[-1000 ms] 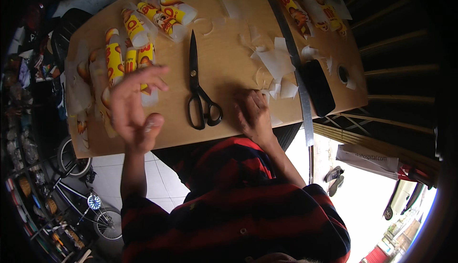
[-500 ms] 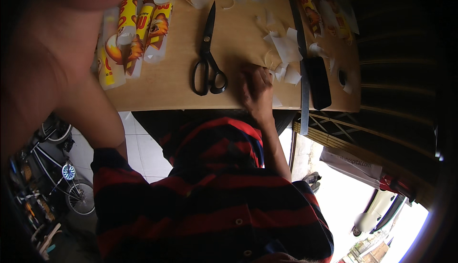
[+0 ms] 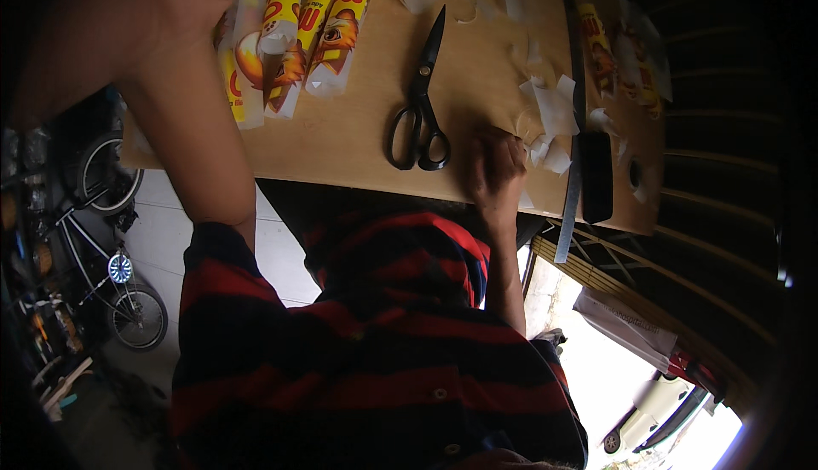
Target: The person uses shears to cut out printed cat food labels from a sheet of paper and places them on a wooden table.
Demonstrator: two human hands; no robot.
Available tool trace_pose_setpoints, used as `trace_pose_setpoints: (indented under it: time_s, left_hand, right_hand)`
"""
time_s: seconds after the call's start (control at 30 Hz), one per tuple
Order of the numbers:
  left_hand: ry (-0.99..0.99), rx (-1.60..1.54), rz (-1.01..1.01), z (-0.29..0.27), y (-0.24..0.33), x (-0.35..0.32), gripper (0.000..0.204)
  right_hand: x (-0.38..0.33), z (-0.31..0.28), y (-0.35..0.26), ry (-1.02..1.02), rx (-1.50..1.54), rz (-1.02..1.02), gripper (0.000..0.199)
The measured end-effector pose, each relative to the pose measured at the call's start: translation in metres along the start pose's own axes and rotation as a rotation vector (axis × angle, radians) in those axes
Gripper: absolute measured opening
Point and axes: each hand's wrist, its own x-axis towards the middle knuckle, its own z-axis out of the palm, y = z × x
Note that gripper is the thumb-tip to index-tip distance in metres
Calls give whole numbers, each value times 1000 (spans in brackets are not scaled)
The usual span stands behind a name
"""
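Observation:
My left hand point(image 3: 128, 18) is raised at the upper left, very near the camera, with its fingers mostly out of the picture. Close to the table's near edge, my right hand point(image 3: 497, 163) rests with fingers curled in, and no object shows in it. Black scissors point(image 3: 422, 99) lie left of it with their handles toward me. Just right of its knuckles are white paper scraps point(image 3: 552, 108). Beyond my left forearm lie several rolled tubes of printed yellow sheet point(image 3: 336, 35) with a cartoon animal on them.
A long metal ruler point(image 3: 569, 206) crosses the right part of the brown tabletop point(image 3: 383, 61) and juts past its near edge. Next to it lies a black phone-like slab point(image 3: 597, 176). More printed pieces point(image 3: 601, 52) lie at the far right. A bicycle point(image 3: 119, 265) stands at left.
The view has shifted, so the table and its things appear farther right. My left hand sits higher, and more of its forearm shows. My right hand stays curled at the same spot on the table.

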Motion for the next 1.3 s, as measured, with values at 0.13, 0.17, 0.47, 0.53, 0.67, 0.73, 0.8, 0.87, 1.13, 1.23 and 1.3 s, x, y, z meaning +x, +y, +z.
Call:
trace_pose_setpoints:
  time_s: [0.13, 0.17, 0.47, 0.53, 0.67, 0.73, 0.8, 0.87, 1.13, 1.23, 1.3]
  left_hand:
    - [-243, 196, -93, 8, -26, 22, 53]
    - [-316, 247, -149, 15, -64, 20, 52]
    - [-243, 1046, -684, -24, -228, -19, 65]
    - [-189, 894, -750, -28, -231, -27, 65]
    - [-149, 1001, -771, -35, -213, -19, 57]
    - [-42, 863, -587, -33, -195, -13, 54]
    - [30, 846, -446, 9, -156, -9, 51]
    - [39, 902, -199, 20, -120, -18, 51]
    - [-132, 1148, -27, 115, -32, -131, 61]
    - [-238, 1072, -136, 134, -34, -176, 67]
    - [-266, 970, -256, 139, -34, -197, 63]
  right_hand:
    - [6, -3, -2, -6, -33, -42, 17]
    - [4, -8, 5, -15, -108, -23, 18]
    - [10, 30, -73, -146, -118, 30, 33]
    - [9, 35, -72, -153, -128, 78, 36]
    - [2, 34, -67, -131, -219, 42, 38]
    - [6, 28, -66, -158, -237, 109, 40]
    - [6, 12, -57, -232, -259, 192, 44]
    - [6, 3, -52, -261, -248, 208, 46]
    - [-28, -53, -37, -335, -487, 164, 47]
    - [-29, -58, -38, -353, -488, 210, 44]
    - [-25, -63, -38, -382, -457, 235, 32]
